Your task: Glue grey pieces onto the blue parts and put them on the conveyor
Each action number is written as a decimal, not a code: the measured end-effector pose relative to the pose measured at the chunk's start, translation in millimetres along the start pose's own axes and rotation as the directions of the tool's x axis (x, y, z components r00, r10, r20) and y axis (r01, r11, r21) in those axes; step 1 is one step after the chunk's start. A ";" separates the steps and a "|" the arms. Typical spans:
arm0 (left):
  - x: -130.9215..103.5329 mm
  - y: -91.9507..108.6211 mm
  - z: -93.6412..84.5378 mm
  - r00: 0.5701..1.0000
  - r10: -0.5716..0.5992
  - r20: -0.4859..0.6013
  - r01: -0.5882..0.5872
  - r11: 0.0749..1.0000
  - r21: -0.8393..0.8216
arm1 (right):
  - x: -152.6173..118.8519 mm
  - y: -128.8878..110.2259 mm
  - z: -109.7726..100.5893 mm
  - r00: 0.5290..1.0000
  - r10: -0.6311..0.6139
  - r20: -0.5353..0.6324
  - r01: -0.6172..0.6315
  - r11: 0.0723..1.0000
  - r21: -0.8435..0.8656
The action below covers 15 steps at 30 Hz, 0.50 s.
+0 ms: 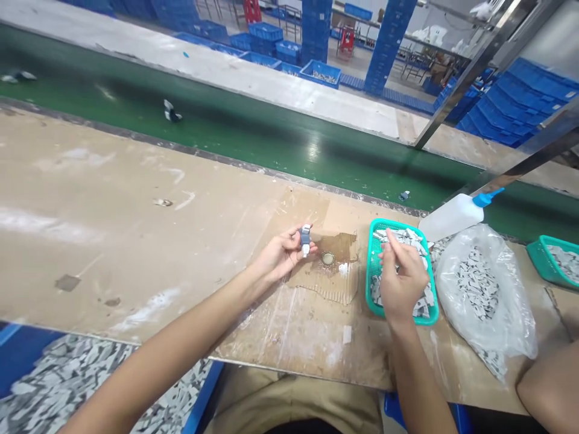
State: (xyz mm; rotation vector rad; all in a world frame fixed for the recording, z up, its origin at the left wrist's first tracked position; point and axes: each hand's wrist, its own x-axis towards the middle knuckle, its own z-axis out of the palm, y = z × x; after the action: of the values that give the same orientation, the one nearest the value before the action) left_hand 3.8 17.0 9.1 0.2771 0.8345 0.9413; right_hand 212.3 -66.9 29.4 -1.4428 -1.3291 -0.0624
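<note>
My left hand (281,254) pinches a small dark grey and white plastic part (306,240) between thumb and fingers, held above the cardboard-covered bench. Beside it on the bench lies a small round metal cap (328,258) on a wet brown patch. My right hand (401,280) is over a teal plastic basket (369,295) full of white and grey plastic pieces (420,306). Its thumb and fingers are drawn together; whatever is between them is too small or hidden to make out.
Right of the basket are a white squeeze bottle (452,218) with a blue nozzle, a clear bag (515,301) of small parts and another teal basket (538,260). A green conveyor (271,141) runs behind the bench. A blue bin (205,392) of parts stands lower left.
</note>
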 end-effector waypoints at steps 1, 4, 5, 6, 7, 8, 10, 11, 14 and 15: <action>-1.4 1.7 2.6 1.000 -0.015 -0.015 0.015 1.000 0.006 | 3.8 5.8 -2.2 0.998 0.039 -0.055 -0.040 0.999 -0.013; -6.7 4.9 11.0 0.997 -0.033 -0.065 0.035 0.999 0.031 | 15.5 24.0 -10.0 0.975 0.131 -0.179 -0.146 0.987 -0.074; -8.0 5.3 13.4 0.995 -0.033 -0.092 0.036 0.999 0.036 | 18.6 30.0 -12.3 0.973 0.144 -0.179 -0.168 0.978 -0.125; -8.7 5.4 15.1 0.993 -0.029 -0.115 0.034 0.999 0.040 | 20.9 35.7 -14.1 0.977 0.160 -0.138 -0.186 0.961 -0.203; -8.7 5.2 16.1 0.991 -0.019 -0.132 0.024 0.999 0.044 | 22.2 40.9 -15.1 0.981 0.185 -0.059 -0.194 0.937 -0.291; -8.1 4.8 16.3 0.990 -0.006 -0.139 0.013 0.999 0.048 | 22.4 45.4 -15.1 0.975 0.219 0.039 -0.189 0.908 -0.375; -5.7 3.4 14.9 0.992 0.021 -0.127 -0.014 0.998 0.053 | 19.9 51.8 -12.8 0.930 0.288 0.227 -0.145 0.857 -0.494; -4.4 2.6 13.7 0.993 0.033 -0.109 -0.028 0.998 0.050 | 17.8 53.5 -10.8 0.906 0.306 0.292 -0.118 0.845 -0.521; -2.1 1.3 11.1 0.997 0.053 -0.054 -0.051 0.998 0.039 | 12.8 53.5 -4.9 0.857 0.342 0.385 -0.069 0.817 -0.572; -2.2 1.5 11.1 0.998 0.049 -0.047 -0.047 0.998 0.039 | 12.3 52.6 -3.4 0.833 0.370 0.412 -0.052 0.793 -0.607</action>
State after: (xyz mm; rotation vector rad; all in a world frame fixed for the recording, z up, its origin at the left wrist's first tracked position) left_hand 10.4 17.7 18.4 0.3093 0.8933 0.9807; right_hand 256.5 -47.9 4.6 -2.2498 -1.6427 0.0945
